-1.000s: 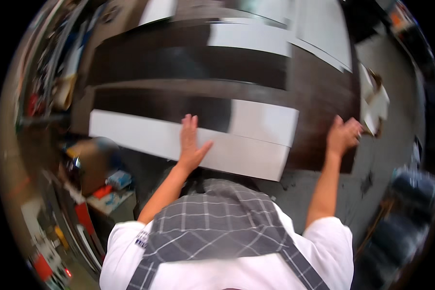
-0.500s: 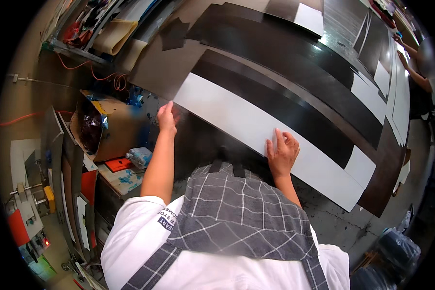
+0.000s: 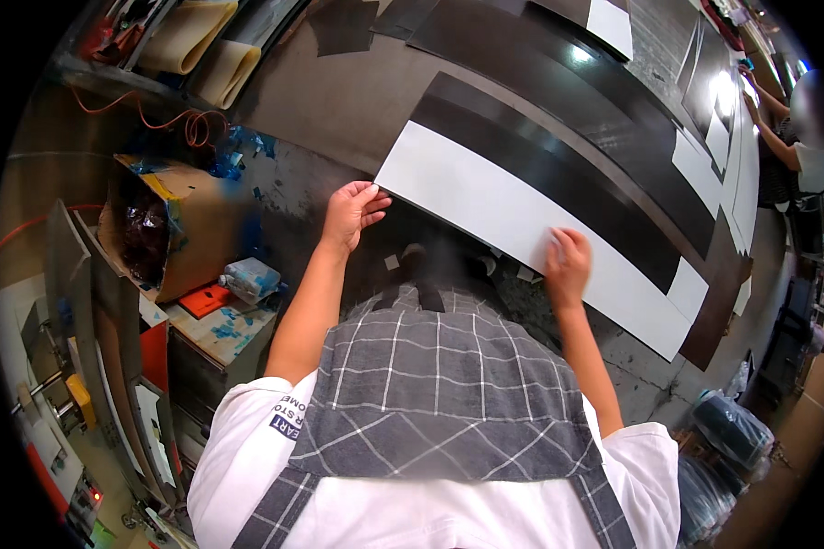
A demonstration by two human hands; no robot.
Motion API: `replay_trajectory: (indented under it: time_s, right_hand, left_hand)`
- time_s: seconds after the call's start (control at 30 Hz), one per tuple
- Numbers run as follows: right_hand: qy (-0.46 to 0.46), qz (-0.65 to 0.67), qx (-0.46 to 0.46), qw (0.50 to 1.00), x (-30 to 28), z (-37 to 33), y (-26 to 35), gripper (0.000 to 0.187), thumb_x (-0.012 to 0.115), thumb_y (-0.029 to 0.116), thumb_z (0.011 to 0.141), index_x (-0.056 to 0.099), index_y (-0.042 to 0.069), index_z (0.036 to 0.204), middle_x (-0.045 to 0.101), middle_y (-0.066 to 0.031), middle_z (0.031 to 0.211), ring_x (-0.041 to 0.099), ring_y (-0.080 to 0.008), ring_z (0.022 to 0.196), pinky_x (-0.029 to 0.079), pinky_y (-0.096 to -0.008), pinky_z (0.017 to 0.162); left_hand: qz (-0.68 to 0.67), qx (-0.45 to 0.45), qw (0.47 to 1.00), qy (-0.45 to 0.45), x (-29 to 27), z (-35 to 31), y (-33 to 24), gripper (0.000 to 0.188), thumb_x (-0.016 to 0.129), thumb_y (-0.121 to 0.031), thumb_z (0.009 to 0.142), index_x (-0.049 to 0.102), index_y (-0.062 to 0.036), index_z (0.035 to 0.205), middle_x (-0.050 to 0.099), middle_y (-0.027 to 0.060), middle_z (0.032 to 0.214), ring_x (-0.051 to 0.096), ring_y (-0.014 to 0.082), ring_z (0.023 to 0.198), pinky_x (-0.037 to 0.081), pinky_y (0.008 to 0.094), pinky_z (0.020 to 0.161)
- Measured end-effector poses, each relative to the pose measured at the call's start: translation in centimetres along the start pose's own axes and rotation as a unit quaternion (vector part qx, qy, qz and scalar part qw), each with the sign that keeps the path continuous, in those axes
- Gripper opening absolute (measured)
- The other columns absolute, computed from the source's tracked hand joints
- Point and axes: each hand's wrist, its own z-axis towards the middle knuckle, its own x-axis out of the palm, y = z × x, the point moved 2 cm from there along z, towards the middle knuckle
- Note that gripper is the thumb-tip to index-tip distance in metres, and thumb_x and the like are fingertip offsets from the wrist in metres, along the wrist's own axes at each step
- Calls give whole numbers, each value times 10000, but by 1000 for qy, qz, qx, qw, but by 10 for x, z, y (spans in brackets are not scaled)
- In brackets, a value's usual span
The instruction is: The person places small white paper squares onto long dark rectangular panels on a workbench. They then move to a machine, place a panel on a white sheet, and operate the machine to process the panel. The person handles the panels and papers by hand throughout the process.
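Note:
A long white sheet [image 3: 508, 206] lies slanting across the worktable, along its near edge. My left hand [image 3: 352, 212] is closed at the sheet's near left corner, with thumb and fingers pinching it. Over the near edge, around the middle of the white sheet, is my right hand [image 3: 568, 263]. Its fingers are bent and blurred by motion, so whether they grip anything is unclear. Just beyond the white sheet runs a dark strip [image 3: 545, 174], partly covered by it. A short white piece [image 3: 687, 291] shows at the strip's right end.
Large dark sheets [image 3: 540, 69] cover the far part of the worktable. At left stand a cardboard box [image 3: 197, 220], a clear plastic bottle [image 3: 250, 279] and upright boards [image 3: 87, 302]. A co-worker [image 3: 801, 151] works at the far right. Plastic-wrapped bundles [image 3: 731, 428] sit at lower right.
My left hand has closed on the white sheet's corner, having been more open beside it. The fingers of my right hand, spread before, have drawn together. The view has shifted a little.

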Motion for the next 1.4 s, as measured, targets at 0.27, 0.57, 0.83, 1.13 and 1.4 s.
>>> replay_trajectory:
  time_s: [0.27, 0.57, 0.83, 1.13, 1.4]
  right_hand:
    - [206, 181, -61, 960, 115, 62, 168, 122, 634, 114, 779, 662, 27, 861, 618, -146, 841, 618, -300, 761, 496, -366, 689]
    - [206, 117, -57, 970, 132, 72, 176, 136, 625, 159, 752, 654, 27, 734, 616, -150, 761, 612, -320, 733, 499, -399, 681]
    - [252, 102, -50, 961, 135, 77, 175, 140, 597, 152, 743, 661, 29, 731, 632, -163, 766, 610, -333, 732, 494, -411, 689]
    - [264, 99, -55, 958, 134, 78, 177, 165, 565, 150, 743, 644, 20, 680, 632, -162, 721, 616, -327, 722, 493, -408, 667]
    - [283, 116, -65, 950, 135, 80, 172, 130, 591, 137, 701, 684, 46, 712, 631, -160, 681, 621, -318, 672, 500, -384, 649]
  left_hand:
    - [92, 17, 991, 93, 8, -3, 8, 106, 569, -151, 901, 594, -70, 965, 663, 30, 911, 652, 121, 829, 521, 238, 664]
    - [79, 31, 991, 105, 12, -3, 13, 106, 557, -163, 911, 595, -74, 955, 654, 11, 898, 646, 111, 848, 512, 232, 654]
    - [89, 42, 990, 101, 13, -1, 15, 103, 555, -154, 913, 589, -63, 948, 654, 19, 899, 649, 120, 840, 512, 238, 659]
    - [79, 47, 991, 101, 13, 0, 17, 99, 540, -132, 917, 592, -49, 935, 654, 34, 893, 650, 129, 834, 515, 246, 660]
    - [111, 57, 989, 84, 15, -3, 17, 101, 553, -144, 912, 594, -54, 931, 656, 22, 873, 645, 111, 825, 506, 232, 645]
